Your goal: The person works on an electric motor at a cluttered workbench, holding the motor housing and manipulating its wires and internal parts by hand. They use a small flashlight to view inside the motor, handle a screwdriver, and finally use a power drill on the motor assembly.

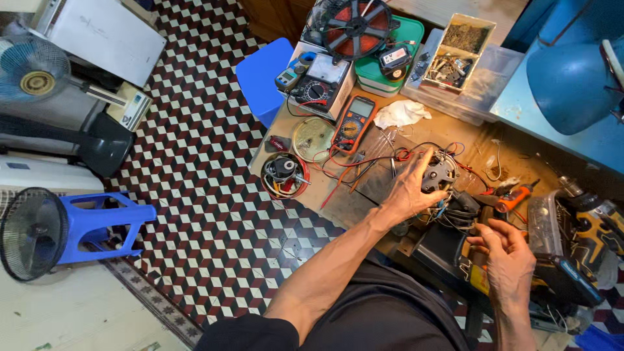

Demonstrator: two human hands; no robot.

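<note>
My left hand (pixel 408 190) grips a small dark round motor (pixel 439 174) with red, black and other thin wires (pixel 416 153) trailing from it, on the wooden workbench (pixel 351 195). My right hand (pixel 507 255) hovers lower right with its fingers curled, pinching what looks like thin wires near a black box (pixel 448 250); I cannot make out whether it holds them. An orange-handled tool (pixel 515 195) lies just above the right hand.
An orange multimeter (pixel 353 121), a round metal lid (pixel 312 138), a red bowl of parts (pixel 285 175), an analog meter (pixel 320 83), a red wire spool (pixel 356 27), parts trays (pixel 458 49) crowd the bench. A blue stool (pixel 265 75), fans (pixel 32 231) stand on the tiled floor.
</note>
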